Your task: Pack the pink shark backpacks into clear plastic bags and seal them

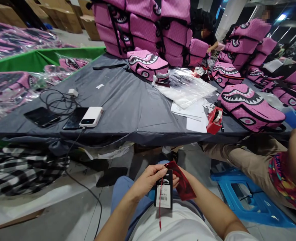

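At 6 o'clock we see L hand (150, 178) pinching tag (166, 190), R hand (175, 181) curled behind, grip unclear; string (160, 217) yet unfastened.

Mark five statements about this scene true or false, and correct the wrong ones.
1. The left hand pinches a black tag. True.
2. The tag shows a blank face to the camera. False: its barcode label is visible.
3. A red tape dispenser sits on the table. True.
4. The dispenser is the leftmost thing on the table. False: a white power bank lies farther left.
5. A blue stool shows at right. True.
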Available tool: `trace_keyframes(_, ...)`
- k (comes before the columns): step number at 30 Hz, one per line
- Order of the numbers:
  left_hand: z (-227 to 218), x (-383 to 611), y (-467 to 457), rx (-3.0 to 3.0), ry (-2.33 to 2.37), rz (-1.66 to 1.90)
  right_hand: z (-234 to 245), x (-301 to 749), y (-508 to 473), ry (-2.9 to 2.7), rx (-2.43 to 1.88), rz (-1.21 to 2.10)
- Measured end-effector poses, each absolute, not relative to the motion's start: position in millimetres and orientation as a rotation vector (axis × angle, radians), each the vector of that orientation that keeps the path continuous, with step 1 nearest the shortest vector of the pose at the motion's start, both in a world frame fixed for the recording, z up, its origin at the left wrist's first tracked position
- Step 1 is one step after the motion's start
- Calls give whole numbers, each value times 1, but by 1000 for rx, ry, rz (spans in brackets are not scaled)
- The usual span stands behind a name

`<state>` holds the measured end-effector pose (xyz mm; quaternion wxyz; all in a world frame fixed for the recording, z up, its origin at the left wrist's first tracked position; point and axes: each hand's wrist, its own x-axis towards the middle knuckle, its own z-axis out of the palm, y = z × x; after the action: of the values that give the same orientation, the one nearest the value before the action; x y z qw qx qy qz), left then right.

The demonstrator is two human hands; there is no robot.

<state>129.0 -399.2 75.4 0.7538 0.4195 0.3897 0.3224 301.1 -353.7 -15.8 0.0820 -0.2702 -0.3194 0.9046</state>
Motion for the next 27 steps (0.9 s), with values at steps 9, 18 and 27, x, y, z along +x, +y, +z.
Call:
trace_keyframes(9, 75, 128, -402, 1011, 876, 695, -1, 307, -350, -902, -758, 2919)
trace_keyframes(18, 64, 129, -402, 1048, 874, 717, 22, 303, -369, -1093, -1067, 2383)
trace_keyframes(27, 41, 139, -403, 1050, 1064, 969, 22, 298, -376, -1412, -1098, 1864)
